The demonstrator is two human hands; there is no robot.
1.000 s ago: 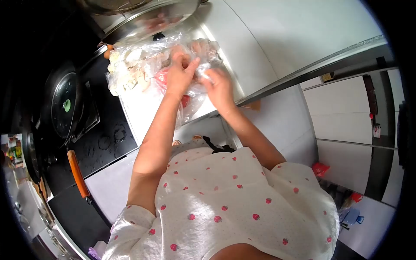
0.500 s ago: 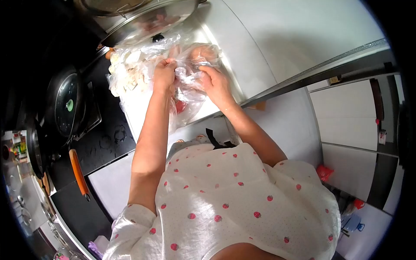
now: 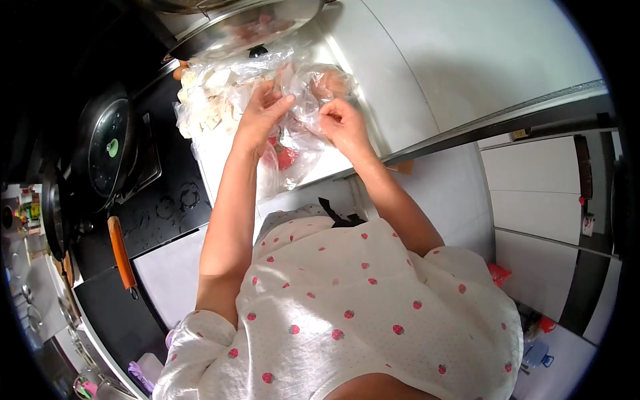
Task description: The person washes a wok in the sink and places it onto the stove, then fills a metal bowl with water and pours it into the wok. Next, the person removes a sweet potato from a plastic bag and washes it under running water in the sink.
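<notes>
A crumpled clear plastic bag (image 3: pixel 303 143) lies on the white counter, with a red patch showing through its lower part. My left hand (image 3: pixel 262 120) is over the bag's left side, its thumb held away from the fingers. My right hand (image 3: pixel 345 127) is at the bag's right side, fingers curled and pinched on the thin film. Just beyond it, a rounded brownish-pink item (image 3: pixel 329 85) shows through plastic; its kind is unclear. Left of my left hand, pale off-white chunks (image 3: pixel 207 110) lie in or under clear plastic.
A large metal pan (image 3: pixel 247 30) stands behind the bags. On the black stove (image 3: pixel 163 213) to the left sits a dark pan with a glass lid (image 3: pixel 110 150). An orange handle (image 3: pixel 121 257) juts toward the stove's front edge. White cabinets (image 3: pixel 530 163) stand to the right.
My left thumb and fingers have spread apart from their pinch on the plastic. My right hand's fingers have curled in on the film. The whole view has shifted slightly.
</notes>
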